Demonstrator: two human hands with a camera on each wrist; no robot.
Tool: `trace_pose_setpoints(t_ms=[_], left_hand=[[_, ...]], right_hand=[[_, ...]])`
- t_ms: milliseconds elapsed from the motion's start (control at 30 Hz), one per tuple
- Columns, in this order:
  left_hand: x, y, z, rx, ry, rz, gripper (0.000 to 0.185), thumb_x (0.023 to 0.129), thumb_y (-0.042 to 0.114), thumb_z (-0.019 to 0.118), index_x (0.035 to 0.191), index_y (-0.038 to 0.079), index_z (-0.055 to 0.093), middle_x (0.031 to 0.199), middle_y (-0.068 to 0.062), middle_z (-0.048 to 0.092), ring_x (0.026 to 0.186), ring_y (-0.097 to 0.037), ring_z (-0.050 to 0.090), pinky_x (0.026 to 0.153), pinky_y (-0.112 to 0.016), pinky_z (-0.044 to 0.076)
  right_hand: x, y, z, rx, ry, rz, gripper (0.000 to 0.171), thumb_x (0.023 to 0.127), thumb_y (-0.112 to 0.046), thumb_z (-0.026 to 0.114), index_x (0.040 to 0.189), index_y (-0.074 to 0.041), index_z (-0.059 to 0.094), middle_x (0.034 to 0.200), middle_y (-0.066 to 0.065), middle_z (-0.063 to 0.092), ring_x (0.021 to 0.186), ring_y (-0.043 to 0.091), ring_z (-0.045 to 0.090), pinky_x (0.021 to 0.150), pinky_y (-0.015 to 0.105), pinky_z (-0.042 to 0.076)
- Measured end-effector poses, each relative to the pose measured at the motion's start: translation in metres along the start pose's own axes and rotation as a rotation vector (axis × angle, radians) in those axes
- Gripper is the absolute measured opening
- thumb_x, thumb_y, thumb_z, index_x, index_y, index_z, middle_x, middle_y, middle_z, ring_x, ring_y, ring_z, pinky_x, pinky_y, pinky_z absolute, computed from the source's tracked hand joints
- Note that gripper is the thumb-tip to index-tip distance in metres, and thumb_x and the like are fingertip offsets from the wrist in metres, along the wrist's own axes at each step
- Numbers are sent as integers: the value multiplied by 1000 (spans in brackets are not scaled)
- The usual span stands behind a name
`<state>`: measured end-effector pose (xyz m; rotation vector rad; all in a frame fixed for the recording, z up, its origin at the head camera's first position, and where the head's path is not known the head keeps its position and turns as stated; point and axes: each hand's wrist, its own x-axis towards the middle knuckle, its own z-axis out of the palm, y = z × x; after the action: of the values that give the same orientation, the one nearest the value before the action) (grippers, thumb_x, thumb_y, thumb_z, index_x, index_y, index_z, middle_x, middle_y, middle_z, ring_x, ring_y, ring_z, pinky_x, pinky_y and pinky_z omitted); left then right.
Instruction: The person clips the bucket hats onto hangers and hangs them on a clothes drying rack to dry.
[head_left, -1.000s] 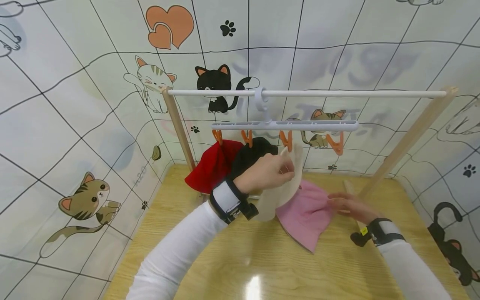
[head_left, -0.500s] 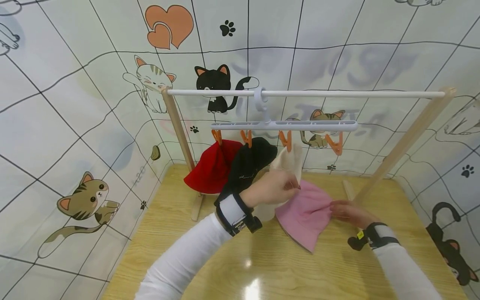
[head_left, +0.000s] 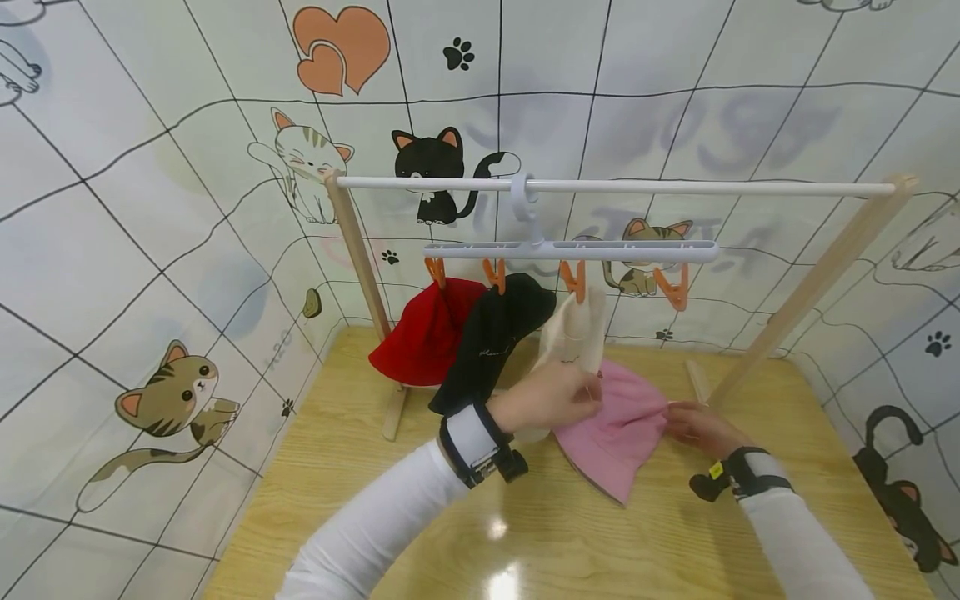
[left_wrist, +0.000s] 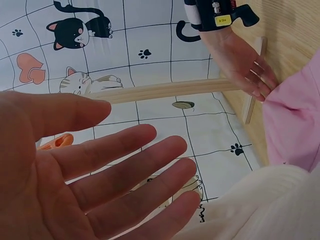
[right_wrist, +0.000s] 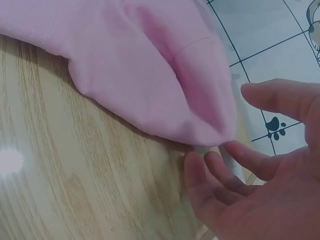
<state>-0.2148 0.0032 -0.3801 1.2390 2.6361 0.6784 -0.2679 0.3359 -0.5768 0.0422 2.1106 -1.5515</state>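
Note:
A pink bucket hat [head_left: 618, 433] lies on the wooden table. Beside its right end is my right hand [head_left: 701, 425]; in the right wrist view the fingertips are at the hat's tip [right_wrist: 215, 125], thumb apart from it. My left hand [head_left: 551, 396] is in front of the cream hat [head_left: 573, 325], which hangs from an orange clip [head_left: 572, 281]. The left wrist view shows that hand [left_wrist: 115, 175] with fingers spread loosely, nothing between them and the thumb. A black hat [head_left: 487, 342] and a red hat [head_left: 429, 333] hang from clips further left.
A white hanger [head_left: 630, 250] hooks over the white rail [head_left: 675, 188] of a wooden-legged stand. At its right end dangles an orange clip [head_left: 672, 287] holding nothing. Cat-patterned cloth [head_left: 187, 108] surrounds the wooden table [head_left: 420, 533].
My left hand has moved down from beside the third clip to the lower part of the cream hat. My right hand has shifted slightly left along the table; the pink hat lies where it was.

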Motion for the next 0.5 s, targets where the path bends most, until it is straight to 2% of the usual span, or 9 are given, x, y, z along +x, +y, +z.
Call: trace_pose_setpoints(t_ms=[133,233,400,500], left_hand=[[-1,-1,5,-3,6,38,13,92,11,65,100,4,72,83,0,66,72,-8,53,66,-12,40],[-3,-1,8,-19,5,46,13,91,11,65,100,3,72,83,-1,67,71,-8,53,66,-13,41],[-4,-1,12,-44,-21,15,14,92,12,65,102,4,71,84,0,66,69,-6,54,63,-12,42],[-3,-1,13,-36,-28,5,14,92,12,65,102,4,71,85,0,66,71,-5,54,64,-12,42]], right_hand=[[0,2,0,-14,2,-22,48,102,-17,45,132,20,40,131,28,49,121,37,48,105,54,32],[0,1,0,16,-4,-44,45,103,-17,43,132,18,42,133,29,49,124,38,46,106,53,31],[-1,-2,-1,144,4,-43,44,105,-18,40,132,17,43,129,21,55,113,21,56,105,48,35],[-1,-6,1,222,44,-10,46,104,-23,44,133,12,46,120,9,61,103,10,57,104,44,36]])
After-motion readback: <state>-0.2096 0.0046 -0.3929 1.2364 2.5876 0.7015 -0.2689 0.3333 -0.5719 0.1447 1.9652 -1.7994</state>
